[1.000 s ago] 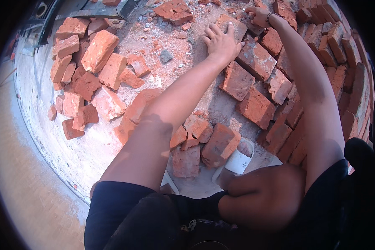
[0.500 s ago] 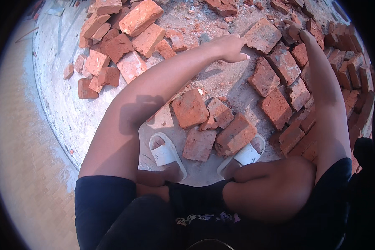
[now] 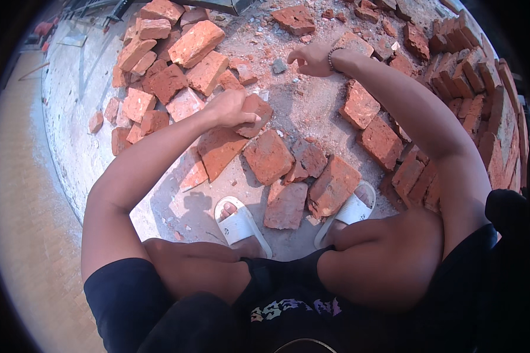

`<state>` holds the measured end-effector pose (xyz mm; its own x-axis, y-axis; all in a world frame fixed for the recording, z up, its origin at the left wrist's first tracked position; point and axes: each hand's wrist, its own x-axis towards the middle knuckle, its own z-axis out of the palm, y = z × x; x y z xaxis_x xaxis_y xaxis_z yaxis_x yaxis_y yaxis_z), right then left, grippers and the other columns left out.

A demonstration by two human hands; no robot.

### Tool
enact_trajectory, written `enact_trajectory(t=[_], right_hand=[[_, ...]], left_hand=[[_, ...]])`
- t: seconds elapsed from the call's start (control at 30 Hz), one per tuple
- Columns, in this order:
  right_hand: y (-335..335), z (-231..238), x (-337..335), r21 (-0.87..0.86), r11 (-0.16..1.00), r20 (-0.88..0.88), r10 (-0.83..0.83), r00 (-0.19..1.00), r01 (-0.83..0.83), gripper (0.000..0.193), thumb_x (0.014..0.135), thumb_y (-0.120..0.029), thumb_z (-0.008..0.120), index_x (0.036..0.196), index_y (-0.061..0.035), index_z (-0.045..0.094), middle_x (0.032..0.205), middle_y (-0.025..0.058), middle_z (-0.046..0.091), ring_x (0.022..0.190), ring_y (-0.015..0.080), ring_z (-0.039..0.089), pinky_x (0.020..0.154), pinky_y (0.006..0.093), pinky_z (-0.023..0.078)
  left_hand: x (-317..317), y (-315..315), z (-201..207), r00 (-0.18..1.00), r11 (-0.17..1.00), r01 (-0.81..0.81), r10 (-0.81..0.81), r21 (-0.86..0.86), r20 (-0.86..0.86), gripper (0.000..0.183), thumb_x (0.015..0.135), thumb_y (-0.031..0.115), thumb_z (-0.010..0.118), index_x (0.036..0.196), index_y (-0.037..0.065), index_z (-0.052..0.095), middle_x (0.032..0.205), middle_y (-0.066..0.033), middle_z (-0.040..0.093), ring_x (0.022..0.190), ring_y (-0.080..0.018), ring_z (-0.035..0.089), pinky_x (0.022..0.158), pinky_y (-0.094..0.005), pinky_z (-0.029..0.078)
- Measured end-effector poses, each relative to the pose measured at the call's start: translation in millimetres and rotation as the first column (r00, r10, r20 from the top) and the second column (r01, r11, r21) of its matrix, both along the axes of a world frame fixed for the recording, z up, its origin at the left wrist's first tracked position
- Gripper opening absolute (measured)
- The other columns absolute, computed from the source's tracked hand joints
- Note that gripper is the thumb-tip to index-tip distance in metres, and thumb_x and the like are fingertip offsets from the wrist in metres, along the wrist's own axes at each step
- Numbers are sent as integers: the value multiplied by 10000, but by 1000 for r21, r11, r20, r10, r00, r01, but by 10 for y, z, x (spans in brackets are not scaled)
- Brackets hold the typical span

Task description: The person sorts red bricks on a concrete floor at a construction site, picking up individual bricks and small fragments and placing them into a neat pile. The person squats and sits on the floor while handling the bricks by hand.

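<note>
My left hand (image 3: 229,110) grips a reddish brick piece (image 3: 257,113) by its left side. That piece is just above a larger orange brick (image 3: 219,150) on the ground; whether they touch I cannot tell. My right hand (image 3: 313,60), with a beaded bracelet at the wrist, hangs over rubble with its fingers loosely bent and apart, nothing visible between them. Close below the held piece lie a squarish brick (image 3: 268,157) and a broken brick (image 3: 308,159). Two more bricks, a pale one (image 3: 285,204) and an orange one (image 3: 334,186), lie between my feet.
A heap of broken bricks (image 3: 169,82) lies at the left. On the right, loose bricks (image 3: 381,143) lead to neatly stacked rows (image 3: 462,73). My sandalled feet (image 3: 240,225) stand close to the nearest bricks. A dark metal edge (image 3: 224,6) shows at the top.
My left hand has moved left and nearer, now with a brick piece in it. My right hand has come left, away from the bricks at the far right.
</note>
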<state>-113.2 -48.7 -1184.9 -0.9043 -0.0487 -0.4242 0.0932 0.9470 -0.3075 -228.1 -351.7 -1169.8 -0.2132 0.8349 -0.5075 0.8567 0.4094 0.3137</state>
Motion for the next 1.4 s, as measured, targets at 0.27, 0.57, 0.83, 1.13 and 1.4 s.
enact_trajectory(t=[0.27, 0.57, 0.83, 1.13, 1.4], right_hand=[[1052, 218, 763, 256, 904, -151, -313, 938, 343, 385, 933, -197, 680, 1289, -51, 685, 1110, 170, 762, 1061, 325, 729, 948, 445, 572], [964, -110, 766, 359, 869, -46, -348, 937, 340, 493, 917, -242, 684, 1387, -98, 634, 1259, 183, 721, 1251, 383, 648, 1086, 457, 501], [-133, -326, 651, 175, 984, -91, -8, 996, 24, 1261, 702, -392, 925, 1682, -145, 171, 1571, 176, 446, 1468, 354, 434, 1156, 543, 388], [-265, -456, 685, 360, 932, -170, 13, 985, 50, 1256, 708, -580, 875, 1676, -139, 207, 1436, 182, 504, 1372, 375, 470, 1066, 556, 389], [-439, -208, 466, 525, 851, 33, 18, 999, -33, 1278, 670, -595, 878, 1669, -140, 224, 1374, 149, 575, 1363, 328, 463, 1001, 543, 396]], left_hand=[[162, 479, -126, 712, 850, -524, 408, 46, 571, 619, 932, 508, 763, 1238, -27, 709, 1096, -142, 768, 996, -219, 729, 913, -372, 548], [365, 1471, -772, 945, 963, -234, 192, 137, 264, 616, 1031, 485, 632, 1352, -41, 610, 1228, -259, 700, 1110, -374, 708, 963, -429, 548], [642, 1542, -831, 930, 910, -355, 318, 215, 186, 811, 849, 421, 827, 1443, -28, 505, 1410, -277, 563, 1327, -400, 573, 1099, -461, 487], [447, 1268, -812, 914, 891, -309, 182, 333, 363, 995, 868, 177, 806, 1664, 23, 228, 1594, -246, 469, 1444, -356, 514, 1154, -429, 459], [190, 905, -615, 986, 990, 51, -70, 128, 149, 953, 898, 343, 781, 1624, -30, 291, 1596, -261, 457, 1456, -430, 469, 1209, -487, 398]])
